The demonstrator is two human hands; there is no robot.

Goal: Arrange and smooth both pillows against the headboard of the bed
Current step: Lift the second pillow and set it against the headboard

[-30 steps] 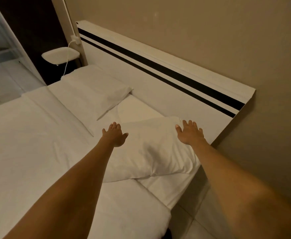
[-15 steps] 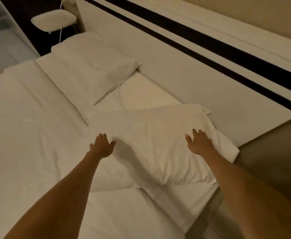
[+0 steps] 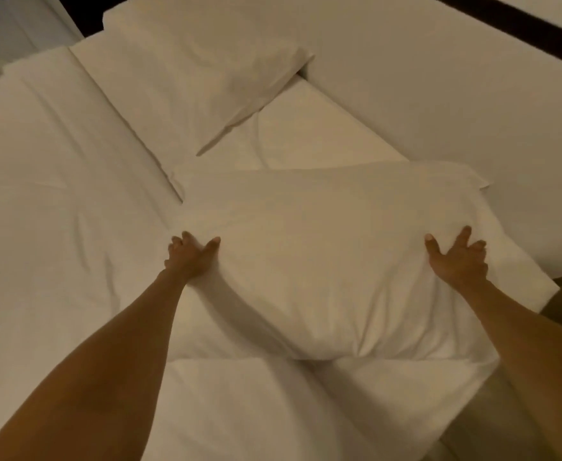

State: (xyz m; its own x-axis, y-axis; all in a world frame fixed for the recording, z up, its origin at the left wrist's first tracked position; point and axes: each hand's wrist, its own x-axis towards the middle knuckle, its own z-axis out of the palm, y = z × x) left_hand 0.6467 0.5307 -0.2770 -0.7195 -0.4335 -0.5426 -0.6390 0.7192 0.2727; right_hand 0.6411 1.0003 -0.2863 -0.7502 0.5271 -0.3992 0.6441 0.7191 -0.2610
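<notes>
Both hands have dropped onto the near pillow [image 3: 326, 261], left hand [image 3: 189, 257] and right hand [image 3: 456, 257] spread flat at its ends, gripping nothing, its long axis running left-right, headboard [image 3: 456, 104] at its far right.

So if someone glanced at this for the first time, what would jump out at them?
First, two bare arms reaching in from below, the left hand and right hand spread flat on opposite ends of the near pillow. Then the far pillow at upper left, beside the white headboard, with a strip of bare sheet between the two pillows.
</notes>
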